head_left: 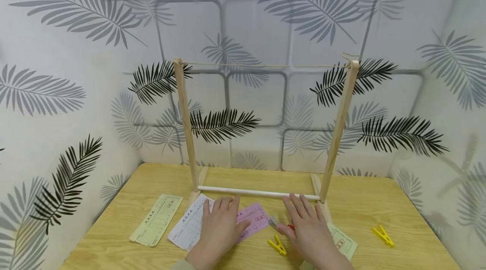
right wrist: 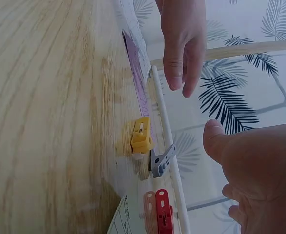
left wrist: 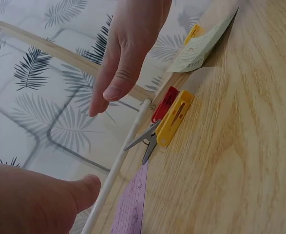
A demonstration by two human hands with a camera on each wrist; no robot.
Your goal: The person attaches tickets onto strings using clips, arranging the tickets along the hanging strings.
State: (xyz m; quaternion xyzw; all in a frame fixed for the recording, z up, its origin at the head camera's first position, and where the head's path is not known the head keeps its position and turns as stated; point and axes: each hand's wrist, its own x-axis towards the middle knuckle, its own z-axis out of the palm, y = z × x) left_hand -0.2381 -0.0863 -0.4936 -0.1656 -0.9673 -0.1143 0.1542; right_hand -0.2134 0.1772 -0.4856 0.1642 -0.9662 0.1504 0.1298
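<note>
**Poised in Mid-Air**

A pink slip (head_left: 255, 219) lies about midway between the side edges of a worktop (head_left: 114, 236), between a person's left hand (head_left: 222, 224) and right hand (head_left: 309, 230). At its right end sits a grey clip (head_left: 272, 221); whether they touch cannot be told. A red clip (head_left: 291, 227) and a yellow clip (head_left: 277, 244) lie just beside, seemingly left within quick reach. The wrist views show both hands raised off the worktop. Each grip is spread, thumb well apart from extended fingers, clasping nothing and touching none of the goods.

Left of the pink slip lies a white slip (head_left: 191, 221), partly behind the left hand; a green slip (head_left: 156, 219) lies towards the left edge, perhaps set apart for easy picking. A second green slip (head_left: 344, 242) shows past the right hand, a second yellow clip (head_left: 384, 236) nearer the right edge. Towards the back edge stands a wooden frame (head_left: 340, 122), strung with twine (head_left: 262, 66), apparently placed to face the person.
</note>
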